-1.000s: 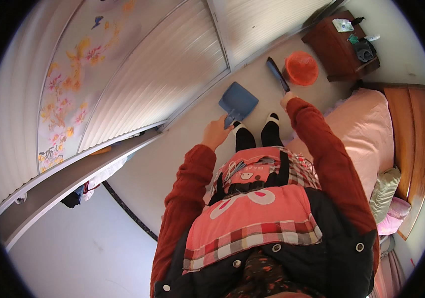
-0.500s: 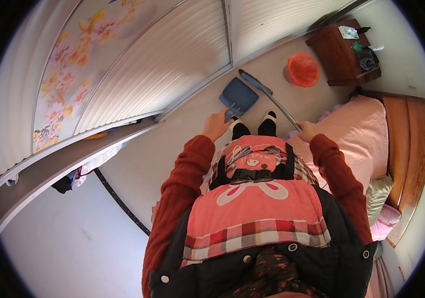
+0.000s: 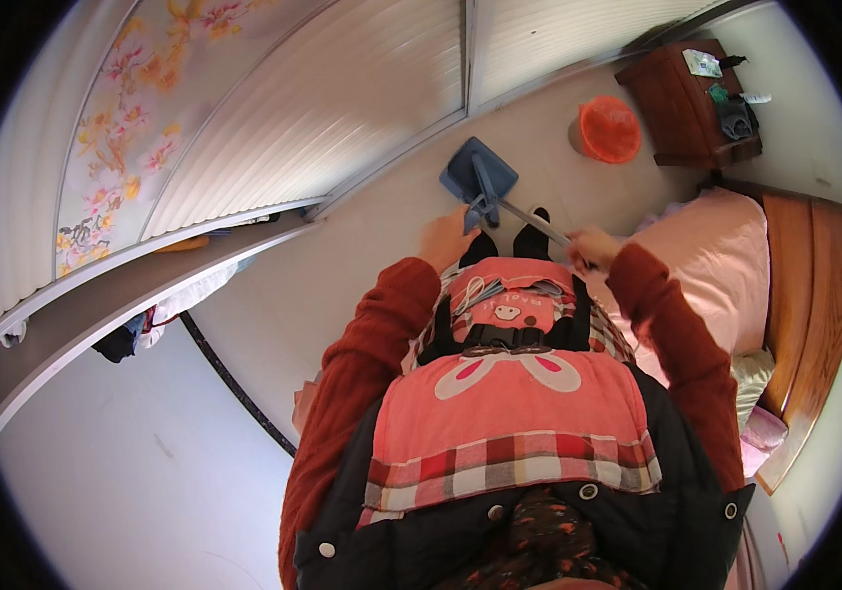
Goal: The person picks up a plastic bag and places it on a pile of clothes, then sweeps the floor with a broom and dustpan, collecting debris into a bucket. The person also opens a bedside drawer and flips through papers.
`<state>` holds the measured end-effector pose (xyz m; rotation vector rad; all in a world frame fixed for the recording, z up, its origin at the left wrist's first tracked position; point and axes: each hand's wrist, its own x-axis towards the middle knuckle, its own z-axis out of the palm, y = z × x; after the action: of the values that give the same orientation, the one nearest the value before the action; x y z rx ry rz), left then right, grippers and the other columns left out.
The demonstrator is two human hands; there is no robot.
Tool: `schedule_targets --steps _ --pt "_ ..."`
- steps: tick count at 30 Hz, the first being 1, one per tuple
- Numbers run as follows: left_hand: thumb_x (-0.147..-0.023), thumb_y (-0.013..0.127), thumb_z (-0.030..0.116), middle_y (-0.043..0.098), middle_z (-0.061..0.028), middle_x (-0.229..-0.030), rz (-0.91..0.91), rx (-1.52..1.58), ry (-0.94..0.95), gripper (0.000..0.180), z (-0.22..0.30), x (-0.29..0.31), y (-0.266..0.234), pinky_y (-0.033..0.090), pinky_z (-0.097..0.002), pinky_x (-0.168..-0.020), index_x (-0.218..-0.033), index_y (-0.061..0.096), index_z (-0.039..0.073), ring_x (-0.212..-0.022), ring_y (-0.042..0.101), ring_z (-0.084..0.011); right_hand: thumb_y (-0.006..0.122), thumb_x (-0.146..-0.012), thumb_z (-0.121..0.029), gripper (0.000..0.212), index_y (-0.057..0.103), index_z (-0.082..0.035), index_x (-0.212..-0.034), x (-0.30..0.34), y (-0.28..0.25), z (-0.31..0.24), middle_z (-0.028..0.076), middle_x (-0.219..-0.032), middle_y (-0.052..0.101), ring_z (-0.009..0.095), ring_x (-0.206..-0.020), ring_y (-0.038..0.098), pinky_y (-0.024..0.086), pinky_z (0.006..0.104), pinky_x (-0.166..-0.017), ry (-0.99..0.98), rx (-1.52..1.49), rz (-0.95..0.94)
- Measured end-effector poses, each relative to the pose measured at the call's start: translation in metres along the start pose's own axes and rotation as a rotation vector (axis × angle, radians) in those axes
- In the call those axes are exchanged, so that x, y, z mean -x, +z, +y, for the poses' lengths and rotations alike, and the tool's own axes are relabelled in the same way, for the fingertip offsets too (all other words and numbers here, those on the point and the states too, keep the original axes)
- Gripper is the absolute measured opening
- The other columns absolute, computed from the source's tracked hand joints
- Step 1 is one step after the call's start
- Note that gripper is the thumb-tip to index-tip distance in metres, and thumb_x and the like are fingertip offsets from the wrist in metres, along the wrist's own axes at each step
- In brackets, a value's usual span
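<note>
A blue dustpan (image 3: 458,177) is out in front of my feet, near the white sliding doors. My left hand (image 3: 448,239), slightly blurred, is closed round its handle. My right hand (image 3: 591,250) grips the grey stick of a broom (image 3: 537,221), which slants away to the left. The blue broom head lies over the dustpan and hides part of it; whether the two touch I cannot tell. Any dirt in the pan is too small to make out.
An orange bin (image 3: 610,131) stands on the pale floor ahead to the right. Behind it is a dark wooden nightstand (image 3: 677,113) with small items on top. A bed (image 3: 706,261) with pink covers is close on my right. On the left runs an open white shelf (image 3: 136,285) with clothes.
The broom has swung left from the floor beside the dustpan to over it. My right hand has moved slightly left, and my left hand slightly right with the dustpan.
</note>
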<state>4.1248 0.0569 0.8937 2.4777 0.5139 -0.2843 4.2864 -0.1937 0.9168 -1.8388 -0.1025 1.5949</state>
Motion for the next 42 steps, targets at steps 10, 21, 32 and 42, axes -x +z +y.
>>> schedule_targets --steps 10,21,32,42 --pt "-0.08 0.064 0.029 0.063 -0.0205 -0.086 -0.055 -0.094 0.136 0.049 0.03 0.005 0.022 0.048 -0.0456 -0.064 -0.12 0.048 0.005 -0.075 0.062 -0.0373 0.061 -0.074 -0.007 0.01 0.056 0.001 -0.071 -0.005 0.047 -0.083 0.008 -0.06 0.054 0.018 -0.05 0.056 0.047 0.0288 -0.042 0.019 -0.224 -0.083" --pt "-0.081 0.061 0.029 0.063 -0.0208 -0.08 -0.074 -0.059 0.119 0.052 0.028 0.006 0.032 0.047 -0.0454 -0.063 -0.123 0.046 0.002 -0.073 0.061 -0.0372 0.063 -0.077 -0.011 0.014 0.055 0.0 -0.076 -0.004 0.068 -0.06 0.007 -0.065 0.053 0.015 -0.05 0.053 0.043 0.0258 -0.04 -0.083 -0.325 -0.12" --pt "-0.08 0.064 0.027 0.062 -0.0182 -0.071 0.322 0.135 -0.277 0.034 -0.029 0.06 0.028 0.047 -0.0414 -0.058 -0.104 0.059 0.004 -0.065 0.06 -0.0352 0.06 -0.086 -0.036 0.042 0.051 -0.007 -0.115 0.0 -0.042 0.002 0.004 -0.079 0.055 0.012 -0.061 0.054 0.046 0.0241 -0.054 -0.04 -0.327 -0.21" --pt "-0.083 0.066 0.023 0.049 -0.0025 -0.05 0.895 0.891 -0.82 0.026 -0.044 0.162 0.071 0.04 -0.0266 -0.037 -0.073 0.055 0.002 -0.039 0.046 -0.011 0.055 -0.09 -0.027 0.029 0.054 -0.007 -0.111 -0.008 -0.176 0.112 0.005 -0.08 0.053 0.013 -0.061 0.053 0.047 0.0275 -0.057 0.134 -0.333 0.198"
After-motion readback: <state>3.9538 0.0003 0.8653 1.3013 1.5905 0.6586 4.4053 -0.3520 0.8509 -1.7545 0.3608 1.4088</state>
